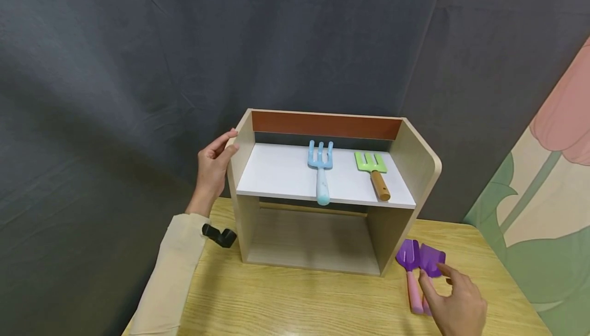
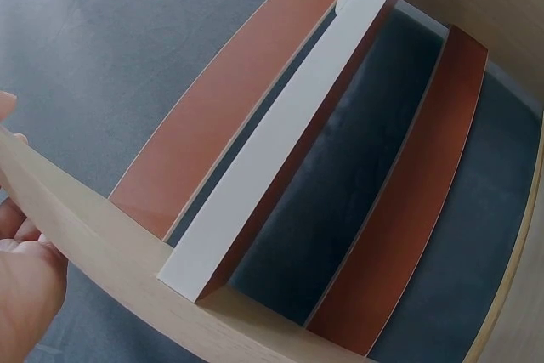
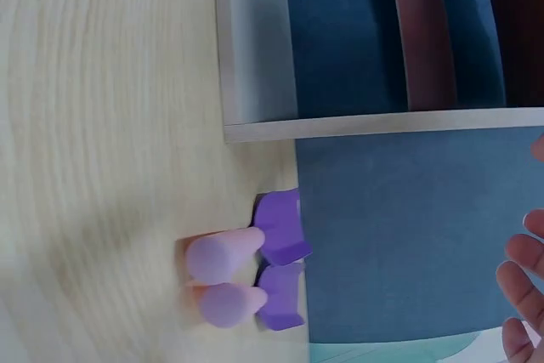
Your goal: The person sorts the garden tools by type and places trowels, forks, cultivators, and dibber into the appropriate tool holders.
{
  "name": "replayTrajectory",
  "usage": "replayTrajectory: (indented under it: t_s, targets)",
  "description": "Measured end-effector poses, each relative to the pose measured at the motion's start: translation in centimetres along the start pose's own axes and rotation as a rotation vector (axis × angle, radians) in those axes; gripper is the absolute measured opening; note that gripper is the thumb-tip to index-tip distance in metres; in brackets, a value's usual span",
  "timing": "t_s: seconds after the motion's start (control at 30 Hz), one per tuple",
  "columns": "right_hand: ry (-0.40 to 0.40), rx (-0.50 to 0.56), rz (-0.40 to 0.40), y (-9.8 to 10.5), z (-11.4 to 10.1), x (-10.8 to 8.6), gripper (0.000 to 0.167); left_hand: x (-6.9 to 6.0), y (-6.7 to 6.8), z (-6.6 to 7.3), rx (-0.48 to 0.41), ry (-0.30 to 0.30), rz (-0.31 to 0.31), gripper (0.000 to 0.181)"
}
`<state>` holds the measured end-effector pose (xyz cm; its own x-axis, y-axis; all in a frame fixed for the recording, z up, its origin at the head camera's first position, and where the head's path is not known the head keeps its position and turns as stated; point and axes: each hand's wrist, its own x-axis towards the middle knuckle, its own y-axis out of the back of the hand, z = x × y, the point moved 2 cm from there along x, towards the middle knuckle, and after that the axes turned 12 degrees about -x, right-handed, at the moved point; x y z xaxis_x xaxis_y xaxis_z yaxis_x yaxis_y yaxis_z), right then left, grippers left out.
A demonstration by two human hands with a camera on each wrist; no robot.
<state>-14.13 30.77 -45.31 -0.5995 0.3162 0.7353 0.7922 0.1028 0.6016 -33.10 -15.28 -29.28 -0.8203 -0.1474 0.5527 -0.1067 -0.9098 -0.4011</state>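
A small two-tier wooden shelf point(image 1: 318, 269) stands on the table, and its left side panel point(image 2: 93, 269) shows close up in the left wrist view. My left hand point(image 1: 213, 164) holds the upper front edge of that panel. A light-blue hand fork point(image 1: 322, 182) and a green rake with a brown handle point(image 1: 379, 185) lie on the white upper board. To the right of the shelf lie two purple toy shovels with pink handles, one point(image 1: 408, 255) beside the other point(image 1: 432, 259). Over the right shovel hovers my right hand point(image 1: 458, 300), fingers loosely bent and apart, gripping nothing.
The pale wooden table point(image 1: 276, 305) ends at a right edge near a flower-patterned panel point(image 1: 544, 213). Dark grey cloth point(image 1: 299, 34) hangs behind the shelf. A black wrist camera point(image 1: 220, 235) sits at the left cuff.
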Motion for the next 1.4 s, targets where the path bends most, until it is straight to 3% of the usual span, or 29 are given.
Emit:
replayTrajectory:
  t_s: [0.23, 0.57, 0.77, 1.0, 1.27, 1.4]
  targets:
    - [-0.119, 0.014, -0.071, -0.6, 0.5, -0.8, 0.041, 0.0, 0.0, 0.1, 0.010, -0.010, -0.008, 0.038]
    - [-0.241, 0.023, -0.050, -1.9, 1.2, -1.9, 0.040, -0.1, 0.0, 0.0, 0.004, -0.011, -0.011, 0.038]
    - [-0.343, 0.020, -0.103, -2.8, 1.7, -2.6, 0.041, 0.0, 0.0, 0.0, -0.006, -0.012, -0.002, 0.038]
    - [-0.403, 0.046, -0.117, -3.6, 2.3, -3.4, 0.041, -0.1, 0.0, 0.0, -0.006, -0.013, 0.003, 0.039]
    - [-0.529, 0.045, -0.319, -4.4, 2.8, -4.2, 0.054, -0.1, 0.0, 0.0, 0.011, -0.006, -0.002, 0.039]
    - [-0.580, 0.038, -0.381, -4.8, 3.1, -4.7, 0.059, -0.1, 0.0, 0.0, 0.014, -0.001, 0.000, 0.039]
